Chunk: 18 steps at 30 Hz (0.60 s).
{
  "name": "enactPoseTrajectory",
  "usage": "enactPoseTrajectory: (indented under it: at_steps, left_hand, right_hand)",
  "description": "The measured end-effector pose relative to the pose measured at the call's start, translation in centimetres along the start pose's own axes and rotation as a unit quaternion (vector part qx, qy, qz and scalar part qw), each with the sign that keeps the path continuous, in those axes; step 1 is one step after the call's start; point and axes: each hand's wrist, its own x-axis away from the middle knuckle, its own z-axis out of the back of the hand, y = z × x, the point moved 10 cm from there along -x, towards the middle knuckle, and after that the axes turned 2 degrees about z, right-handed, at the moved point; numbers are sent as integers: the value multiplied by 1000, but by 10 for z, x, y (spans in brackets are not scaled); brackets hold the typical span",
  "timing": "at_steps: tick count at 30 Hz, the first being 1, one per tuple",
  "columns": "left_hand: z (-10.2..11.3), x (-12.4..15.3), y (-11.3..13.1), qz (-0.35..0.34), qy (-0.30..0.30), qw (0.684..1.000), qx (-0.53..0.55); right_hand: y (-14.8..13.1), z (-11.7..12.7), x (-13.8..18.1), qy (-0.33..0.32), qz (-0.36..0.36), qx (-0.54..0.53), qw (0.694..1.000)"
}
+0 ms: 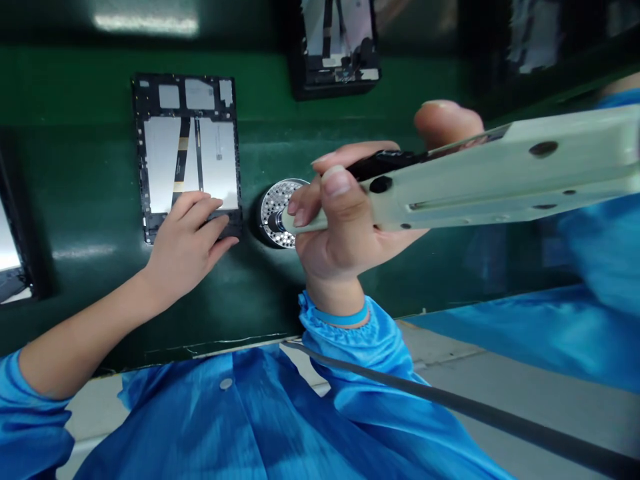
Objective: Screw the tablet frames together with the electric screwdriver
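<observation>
My left hand (pixel 187 250) rests with its fingers spread on the lower end of an opened tablet (pixel 217 160), which has a black frame, silver inner plates and dark ribbon cables. In my right hand (pixel 345 220) is a pale green electric screwdriver (pixel 475 180), its fingers wrapped around the front part. The tool's tip points left, over a round metal screw dish (pixel 286 193) with a perforated top. Whether the tip touches the dish I cannot tell. The dish stands just right of the tablet, partly hidden by my right fingers.
Another opened tablet (pixel 343 40), seemingly on a stack, stands at the back. Part of a further tablet (pixel 10 247) shows at the left edge. A grey cable (pixel 450 400) crosses the lower right. Another person's blue sleeve (pixel 600 267) is at the right. The green worktop (pixel 85 167) lies beneath.
</observation>
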Motion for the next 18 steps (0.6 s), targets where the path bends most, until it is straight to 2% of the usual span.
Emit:
enactPoseTrajectory:
  at_steps: [6, 12, 15, 18]
  left_hand:
    - [-15, 7, 3, -21, -20, 999, 30]
    - [-8, 5, 14, -44, 14, 999, -2]
    - [-7, 3, 13, -28, 2, 1000, 13]
    - [-7, 2, 15, -40, -13, 999, 4]
  right_hand:
    - [-2, -7, 3, -19, -9, -28, 999]
    - [2, -15, 10, -28, -42, -3, 999]
    - [4, -18, 14, -39, -45, 31, 998]
    - [5, -20, 16, -59, -53, 63, 995]
